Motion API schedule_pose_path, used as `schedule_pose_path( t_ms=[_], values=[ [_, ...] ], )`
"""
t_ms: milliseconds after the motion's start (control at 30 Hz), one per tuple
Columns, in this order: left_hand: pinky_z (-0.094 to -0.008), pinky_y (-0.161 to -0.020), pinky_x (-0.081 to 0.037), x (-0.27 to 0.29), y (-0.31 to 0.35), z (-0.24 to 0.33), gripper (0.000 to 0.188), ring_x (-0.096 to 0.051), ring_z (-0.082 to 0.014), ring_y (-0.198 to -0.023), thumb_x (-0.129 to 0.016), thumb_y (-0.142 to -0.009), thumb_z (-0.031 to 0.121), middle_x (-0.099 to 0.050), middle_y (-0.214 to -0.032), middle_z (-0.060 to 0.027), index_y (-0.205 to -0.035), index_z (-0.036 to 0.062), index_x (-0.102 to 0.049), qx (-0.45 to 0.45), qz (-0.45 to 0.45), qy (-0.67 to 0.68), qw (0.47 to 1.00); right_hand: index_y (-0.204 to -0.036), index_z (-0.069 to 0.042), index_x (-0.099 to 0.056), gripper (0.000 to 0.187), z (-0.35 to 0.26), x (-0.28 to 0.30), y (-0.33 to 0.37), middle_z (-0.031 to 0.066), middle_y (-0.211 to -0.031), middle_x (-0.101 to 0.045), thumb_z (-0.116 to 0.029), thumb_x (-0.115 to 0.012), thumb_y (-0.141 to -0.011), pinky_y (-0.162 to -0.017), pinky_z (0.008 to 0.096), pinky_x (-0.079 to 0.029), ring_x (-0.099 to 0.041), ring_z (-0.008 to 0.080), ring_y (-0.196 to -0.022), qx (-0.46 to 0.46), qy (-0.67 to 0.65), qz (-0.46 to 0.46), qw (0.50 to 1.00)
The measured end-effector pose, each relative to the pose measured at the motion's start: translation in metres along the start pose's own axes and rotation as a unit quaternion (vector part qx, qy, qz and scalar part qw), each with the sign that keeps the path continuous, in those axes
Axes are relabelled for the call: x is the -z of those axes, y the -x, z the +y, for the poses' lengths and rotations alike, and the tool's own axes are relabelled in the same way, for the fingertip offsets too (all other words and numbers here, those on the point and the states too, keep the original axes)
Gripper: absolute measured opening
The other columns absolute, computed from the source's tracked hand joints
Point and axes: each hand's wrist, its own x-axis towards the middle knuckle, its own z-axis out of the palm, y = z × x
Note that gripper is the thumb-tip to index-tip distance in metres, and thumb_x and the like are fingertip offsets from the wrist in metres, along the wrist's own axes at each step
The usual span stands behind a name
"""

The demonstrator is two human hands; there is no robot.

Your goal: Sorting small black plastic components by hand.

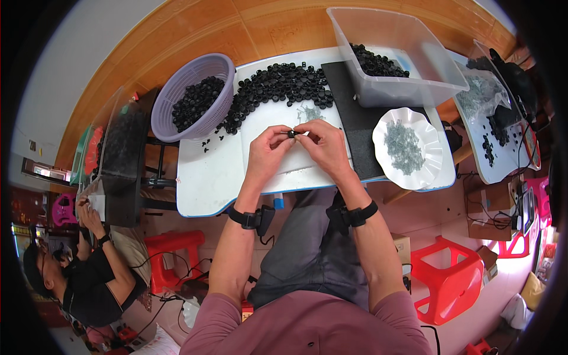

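Over the white tabletop [207, 189], my left hand [265, 151] and my right hand [325, 145] meet at the fingertips. Between them they pinch one small black round part [292, 134]; its details are too small to make out. Just beyond my fingers lies a little heap of small clear pieces [309, 112]. A wide pile of black round parts [281, 83] spreads behind it. To the right, a white fluted dish [434, 151] holds many more clear pieces [403, 148].
A purple basket [223, 100] of black parts stands at the left. At the back right, a clear plastic bin [408, 93] holds more, on a black mat [361, 157]. Red stools [455, 278] stand on the floor. Another person [97, 278] works at the far left.
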Motion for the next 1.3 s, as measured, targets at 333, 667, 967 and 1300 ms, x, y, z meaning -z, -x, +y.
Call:
schedule_pose_path(
  t_ms=[333, 667, 967, 1300],
  values=[
    [-0.0263, -0.08, -0.058, -0.001, 0.003, -0.003, 0.029, -0.074, -0.0117, -0.09, -0.077, -0.091, 0.008, -0.079, -0.098, -0.0107, -0.12, 0.0039, -0.07, -0.021, 0.031, -0.064, 0.997, -0.104, -0.002, -0.078, 0.019, 0.007, -0.003, 0.002, 0.01, -0.09, -0.076, -0.004, -0.075, -0.086, -0.065, 0.0275, -0.055, -0.071, 0.0166, -0.072, -0.046, -0.023, -0.005, 0.999],
    [-0.0273, -0.081, -0.058, -0.001, 0.005, 0.002, 0.028, -0.075, -0.0142, -0.09, -0.078, -0.092, 0.01, -0.079, -0.099, -0.0118, -0.118, 0.0024, -0.07, -0.03, 0.029, -0.094, 0.995, -0.103, -0.003, -0.079, 0.015, 0.0, -0.002, 0.001, 0.007, -0.092, -0.077, -0.004, -0.075, -0.088, -0.067, 0.0265, -0.055, -0.072, 0.0143, -0.077, -0.061, -0.016, 0.001, 0.998],
    [-0.0273, -0.081, -0.058, -0.002, 0.006, 0.009, 0.025, -0.075, -0.0144, -0.09, -0.077, -0.092, 0.01, -0.079, -0.099, -0.0113, -0.114, 0.0005, -0.069, -0.024, 0.015, -0.098, 0.995, -0.098, -0.003, -0.079, 0.012, 0.007, -0.001, 0.001, 0.0066, -0.093, -0.078, -0.003, -0.076, -0.087, -0.068, 0.0275, -0.055, -0.073, 0.0155, -0.082, -0.021, -0.032, -0.002, 0.999],
    [-0.0298, -0.078, -0.06, -0.003, 0.008, 0.008, 0.023, -0.078, -0.0204, -0.091, -0.075, -0.093, 0.008, -0.079, -0.098, -0.0148, -0.113, -0.0007, -0.067, -0.071, 0.021, -0.151, 0.986, -0.097, -0.002, -0.078, 0.012, 0.002, 0.0, 0.001, 0.0084, -0.093, -0.077, 0.0, -0.074, -0.086, -0.069, 0.0287, -0.057, -0.074, 0.018, -0.082, -0.004, -0.015, -0.016, 1.0]
  ],
)
